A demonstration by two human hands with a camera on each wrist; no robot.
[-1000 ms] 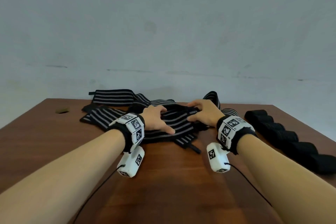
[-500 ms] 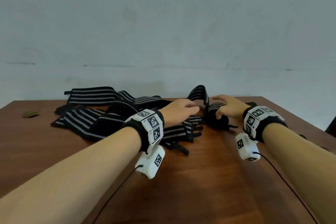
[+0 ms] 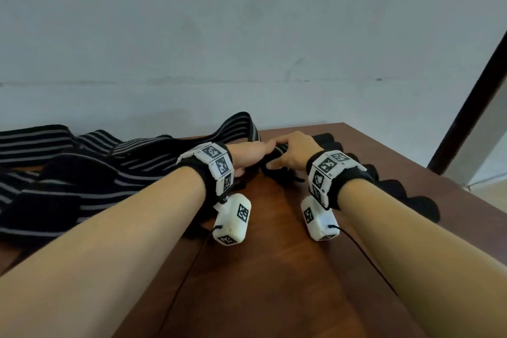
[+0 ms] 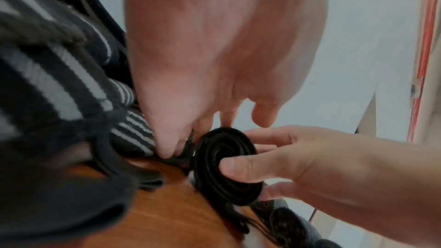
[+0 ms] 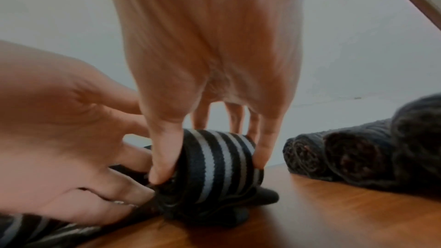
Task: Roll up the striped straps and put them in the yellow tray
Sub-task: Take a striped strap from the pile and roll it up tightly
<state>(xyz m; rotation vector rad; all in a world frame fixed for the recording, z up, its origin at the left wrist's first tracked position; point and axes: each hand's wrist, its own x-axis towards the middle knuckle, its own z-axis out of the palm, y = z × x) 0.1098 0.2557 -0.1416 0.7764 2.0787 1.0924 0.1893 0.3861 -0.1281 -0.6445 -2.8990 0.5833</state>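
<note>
A half-rolled striped strap (image 3: 282, 149) lies on the brown table between my two hands. My right hand (image 3: 275, 156) grips the roll (image 5: 219, 165), thumb on one end and fingers over the top and the other end. In the left wrist view the roll (image 4: 226, 165) shows its black spiral end. My left hand (image 3: 255, 156) pinches the strap's loose part (image 4: 186, 148) right beside the roll. The loose striped straps (image 3: 82, 167) lie heaped at the left. No yellow tray is in view.
A row of black rolled straps (image 3: 397, 189) lies along the table's right side, close to my right wrist. The table's right edge (image 3: 466, 189) is just beyond them. A pale wall stands behind the table. Bare wood (image 3: 274, 269) lies in front of my hands.
Both hands have left the middle of the pile and moved right. The right hand took hold of the roll first, then the left hand came up against it.
</note>
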